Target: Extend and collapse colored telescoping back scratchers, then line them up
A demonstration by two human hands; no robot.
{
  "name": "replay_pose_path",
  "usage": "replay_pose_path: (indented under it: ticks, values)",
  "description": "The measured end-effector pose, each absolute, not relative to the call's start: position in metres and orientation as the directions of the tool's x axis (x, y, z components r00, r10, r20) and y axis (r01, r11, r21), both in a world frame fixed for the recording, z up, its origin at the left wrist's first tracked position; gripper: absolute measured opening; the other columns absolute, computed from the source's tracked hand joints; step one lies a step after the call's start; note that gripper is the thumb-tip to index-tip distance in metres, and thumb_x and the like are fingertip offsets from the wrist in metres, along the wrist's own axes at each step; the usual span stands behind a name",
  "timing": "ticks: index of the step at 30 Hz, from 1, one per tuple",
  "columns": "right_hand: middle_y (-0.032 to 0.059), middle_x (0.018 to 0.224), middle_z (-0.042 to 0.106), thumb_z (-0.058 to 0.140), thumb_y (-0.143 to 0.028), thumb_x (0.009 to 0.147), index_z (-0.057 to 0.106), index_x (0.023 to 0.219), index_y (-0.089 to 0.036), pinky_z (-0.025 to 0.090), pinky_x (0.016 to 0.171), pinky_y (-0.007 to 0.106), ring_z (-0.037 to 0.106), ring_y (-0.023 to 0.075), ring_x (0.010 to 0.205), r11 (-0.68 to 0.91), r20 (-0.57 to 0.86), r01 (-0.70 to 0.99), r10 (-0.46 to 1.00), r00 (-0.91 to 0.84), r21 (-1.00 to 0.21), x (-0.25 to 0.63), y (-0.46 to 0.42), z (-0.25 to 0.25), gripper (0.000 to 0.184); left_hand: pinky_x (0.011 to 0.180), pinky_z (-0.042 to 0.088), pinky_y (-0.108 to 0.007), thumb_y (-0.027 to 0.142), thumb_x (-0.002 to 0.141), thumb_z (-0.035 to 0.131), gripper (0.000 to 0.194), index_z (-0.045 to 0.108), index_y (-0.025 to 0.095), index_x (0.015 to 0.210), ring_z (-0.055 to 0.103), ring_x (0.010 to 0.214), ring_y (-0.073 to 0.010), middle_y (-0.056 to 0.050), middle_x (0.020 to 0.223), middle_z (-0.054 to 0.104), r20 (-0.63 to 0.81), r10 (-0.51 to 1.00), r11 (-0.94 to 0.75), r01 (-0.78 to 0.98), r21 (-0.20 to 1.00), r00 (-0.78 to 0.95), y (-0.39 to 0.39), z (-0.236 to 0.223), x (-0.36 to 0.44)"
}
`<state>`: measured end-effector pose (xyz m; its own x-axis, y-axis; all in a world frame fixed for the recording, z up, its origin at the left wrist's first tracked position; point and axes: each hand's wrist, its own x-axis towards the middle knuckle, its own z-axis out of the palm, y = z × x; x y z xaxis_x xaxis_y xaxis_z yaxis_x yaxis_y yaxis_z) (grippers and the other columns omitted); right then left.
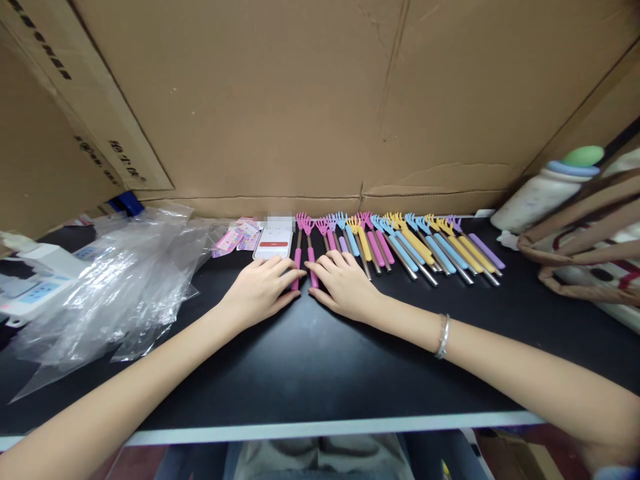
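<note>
Two pink back scratchers lie side by side on the black table in front of me, claw heads pointing away. My left hand has its thumb and fingertips around the handle of the left back scratcher. In the same way, my right hand grips the pink handle of the right back scratcher. Just right of my hands runs a row of more back scratchers in pink, blue, yellow and purple, with metal rods. A phone with a lit screen lies beyond my left hand.
Clear plastic bags are heaped at the left, by a white power strip. Small printed cards lie beside the phone. At the right stand a white bottle and a brown-strapped bag. Cardboard walls enclose the back.
</note>
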<state>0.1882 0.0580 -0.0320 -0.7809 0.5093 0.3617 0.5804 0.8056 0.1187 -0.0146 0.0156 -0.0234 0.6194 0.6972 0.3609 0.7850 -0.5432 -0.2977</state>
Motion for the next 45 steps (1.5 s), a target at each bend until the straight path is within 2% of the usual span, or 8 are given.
replay_pose_path:
  ticks: [6,15,20,24,29,36,41,45]
  values:
    - [0.0125,0.107,0.058,0.044,-0.038,0.089,0.054,0.116,-0.011,0.032,0.091,0.04,0.042,0.0264,0.106,0.797,0.39,0.599,0.526,-0.756,0.085,0.19,0.058,-0.033,0.04,0.073,0.042,-0.032,0.038,0.09,0.045,0.033,0.054,0.019,0.115,0.056,0.094,-0.0196,-0.006,0.104,0.061,0.361,0.705,-0.535,0.792,-0.294,0.61,0.015,-0.023,-0.014]
    - [0.0124,0.114,0.056,0.039,-0.034,0.091,0.051,0.125,-0.01,0.03,0.098,0.041,0.039,0.0254,0.111,0.822,0.41,0.565,0.493,-0.768,0.07,0.192,0.058,-0.036,0.042,0.072,0.044,-0.031,0.038,0.09,0.045,0.034,0.055,0.018,0.116,0.057,0.092,-0.0186,-0.005,0.102,0.062,0.397,0.687,-0.536,0.793,-0.289,0.609,0.014,-0.024,-0.014]
    - [0.0118,0.113,0.057,0.04,-0.032,0.091,0.05,0.124,-0.011,0.031,0.096,0.04,0.04,0.0244,0.11,0.819,0.408,0.573,0.508,-0.758,0.045,0.192,0.057,-0.035,0.041,0.071,0.044,-0.03,0.037,0.09,0.046,0.033,0.054,0.018,0.116,0.057,0.092,-0.0183,-0.006,0.102,0.063,0.409,0.693,-0.53,0.804,-0.269,0.593,0.013,-0.024,-0.013]
    - [0.0108,0.108,0.058,0.038,-0.031,0.092,0.053,0.118,-0.012,0.031,0.093,0.039,0.041,0.0243,0.108,0.82,0.431,0.568,0.489,-0.759,0.071,0.192,0.054,-0.031,0.036,0.07,0.044,-0.03,0.037,0.089,0.046,0.032,0.055,0.018,0.114,0.057,0.092,-0.0188,-0.006,0.102,0.062,0.409,0.705,-0.524,0.814,-0.251,0.58,0.012,-0.023,-0.012]
    - [0.0081,0.096,0.06,0.035,-0.028,0.093,0.056,0.107,-0.013,0.033,0.08,0.034,0.046,0.021,0.096,0.832,0.436,0.532,0.424,-0.793,0.158,0.193,0.051,-0.027,0.029,0.068,0.042,-0.029,0.036,0.091,0.043,0.027,0.055,0.019,0.109,0.056,0.09,-0.0181,-0.005,0.099,0.062,0.417,0.701,-0.521,0.815,-0.254,0.579,0.011,-0.021,-0.01]
    - [0.0035,0.072,0.059,0.034,-0.028,0.093,0.057,0.087,-0.017,0.026,0.059,0.029,0.049,0.0142,0.069,0.856,0.45,0.449,0.305,-0.839,0.257,0.195,0.04,-0.03,0.026,0.057,0.035,-0.026,0.028,0.09,0.041,0.018,0.054,0.019,0.082,0.055,0.07,-0.014,0.0,0.072,0.059,0.444,0.642,-0.576,0.775,-0.259,0.625,0.004,-0.019,-0.004]
    - [0.0006,0.062,0.057,0.034,-0.027,0.093,0.053,0.077,-0.018,0.022,0.054,0.03,0.048,0.0116,0.056,0.884,0.376,0.38,0.265,-0.888,0.272,0.211,0.028,-0.031,0.026,0.053,0.031,-0.026,0.026,0.091,0.039,0.022,0.051,0.019,0.074,0.054,0.059,-0.0109,0.002,0.064,0.057,0.373,0.57,-0.718,0.665,-0.207,0.732,-0.003,-0.024,0.005]
    - [-0.0006,0.06,0.057,0.037,-0.025,0.091,0.051,0.074,-0.019,0.02,0.053,0.029,0.047,0.0107,0.052,0.897,0.318,0.38,0.3,-0.899,0.226,0.228,0.022,-0.029,0.022,0.053,0.033,-0.026,0.027,0.092,0.037,0.023,0.052,0.02,0.076,0.052,0.055,-0.0101,0.003,0.062,0.056,0.321,0.518,-0.801,0.581,-0.144,0.793,-0.008,-0.026,0.014]
